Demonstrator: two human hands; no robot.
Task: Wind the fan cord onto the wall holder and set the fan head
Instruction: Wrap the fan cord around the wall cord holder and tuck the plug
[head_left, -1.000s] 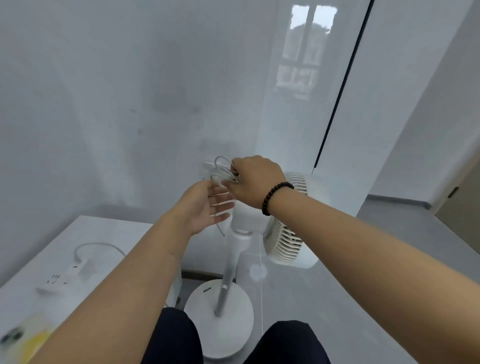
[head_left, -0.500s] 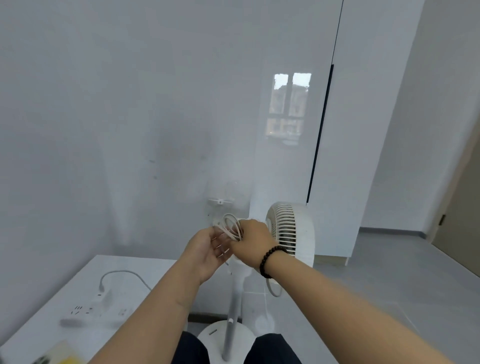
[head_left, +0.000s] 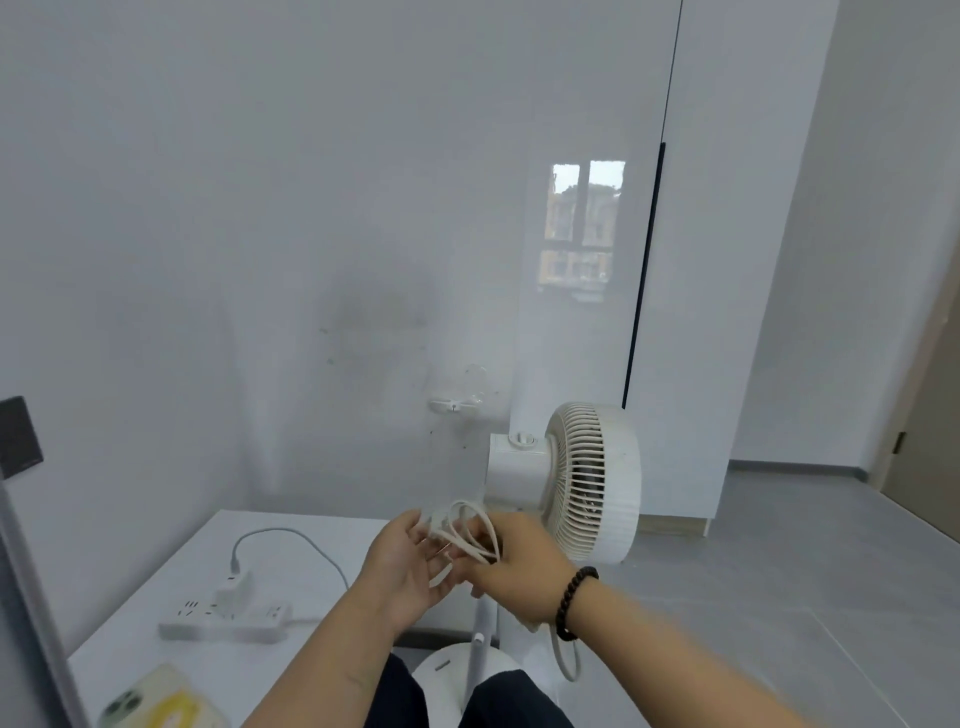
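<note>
The white fan cord (head_left: 470, 535) is bunched into a few loose loops in front of the person, held between both hands just left of the fan's pole (head_left: 480, 636). The right hand (head_left: 514, 566) has its fingers curled round the loops from the right and grips them; a dark bead bracelet (head_left: 574, 600) sits on that wrist. The left hand (head_left: 410, 561) faces it, palm turned toward the bundle, fingers spread and only slightly bent, their tips against the loops; whether it truly pinches the cord I cannot make out through the blur. A slack length of cord hangs in a curve under the right wrist.

Just beyond the hands stands the fan head (head_left: 592, 480), its grille turned to the right, on top of the pole, with the round base (head_left: 462, 667) on the floor near the person's knees. On the wall behind, up and left of the fan head, sits the small white wall holder (head_left: 454, 402), bare of cord and well apart from the bundle.

To the left is a white worktop (head_left: 322, 519) carrying a power strip (head_left: 223, 616) with a charger and its cable (head_left: 291, 538) plugged in, and a phone (head_left: 156, 701) near the front edge.
</note>
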